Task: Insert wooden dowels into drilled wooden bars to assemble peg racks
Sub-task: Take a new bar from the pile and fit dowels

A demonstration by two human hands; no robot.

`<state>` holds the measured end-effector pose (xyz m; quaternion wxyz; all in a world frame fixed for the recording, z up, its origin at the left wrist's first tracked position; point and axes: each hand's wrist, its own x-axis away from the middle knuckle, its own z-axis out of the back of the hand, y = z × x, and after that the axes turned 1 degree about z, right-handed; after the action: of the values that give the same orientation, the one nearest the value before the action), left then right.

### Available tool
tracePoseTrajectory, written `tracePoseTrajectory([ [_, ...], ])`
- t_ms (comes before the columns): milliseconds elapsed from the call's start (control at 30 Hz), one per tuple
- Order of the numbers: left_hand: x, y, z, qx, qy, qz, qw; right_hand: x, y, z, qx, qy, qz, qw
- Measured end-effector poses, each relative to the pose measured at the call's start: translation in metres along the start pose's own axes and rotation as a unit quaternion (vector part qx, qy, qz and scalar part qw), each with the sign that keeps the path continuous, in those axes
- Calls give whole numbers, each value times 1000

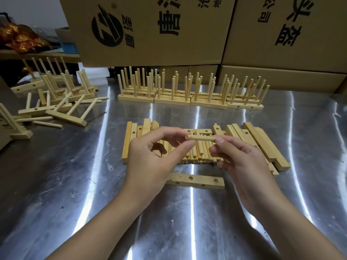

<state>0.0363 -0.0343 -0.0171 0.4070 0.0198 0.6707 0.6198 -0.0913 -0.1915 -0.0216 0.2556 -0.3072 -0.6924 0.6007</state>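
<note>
A short wooden dowel (201, 137) lies level in the air between my two hands. My right hand (242, 156) pinches its right end with thumb and fingertips. My left hand (155, 152) meets its left end, thumb under and forefinger over. Below them a row of loose dowels (199, 154) lies on the metal table, with drilled bars (131, 139) stacked to the left and more bars (261, 141) to the right. One drilled bar (199, 180) lies alone in front, its holes facing up and empty.
Finished peg racks (189, 91) stand in a row at the back before cardboard boxes (150, 29). A loose heap of racks and dowels (56, 102) fills the left. The steel table (187, 222) stretches bare toward me.
</note>
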Motion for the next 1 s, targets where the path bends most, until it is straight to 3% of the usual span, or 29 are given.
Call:
tracePoseTrajectory([
  [233,10,17,-9,-43,-3,-100,994,-1,0,-3,41,-90,-17,995],
  [400,9,15,-10,-66,0,-113,991,1,1,-4,54,-105,-20,993],
  [567,2,2,0,-111,15,-97,989,-2,-8,4,-37,-59,12,998],
  [667,-5,-10,8,-188,-17,-110,976,-3,-14,10,-105,-104,40,988],
  [733,-6,-16,10,-207,-46,-97,972,-2,-14,9,-58,-136,71,986],
  [833,-7,-19,14,-240,-130,-71,959,0,-11,7,70,-120,149,979],
  [1000,-12,-10,30,-396,-246,-90,880,0,-7,12,179,-110,219,953],
])
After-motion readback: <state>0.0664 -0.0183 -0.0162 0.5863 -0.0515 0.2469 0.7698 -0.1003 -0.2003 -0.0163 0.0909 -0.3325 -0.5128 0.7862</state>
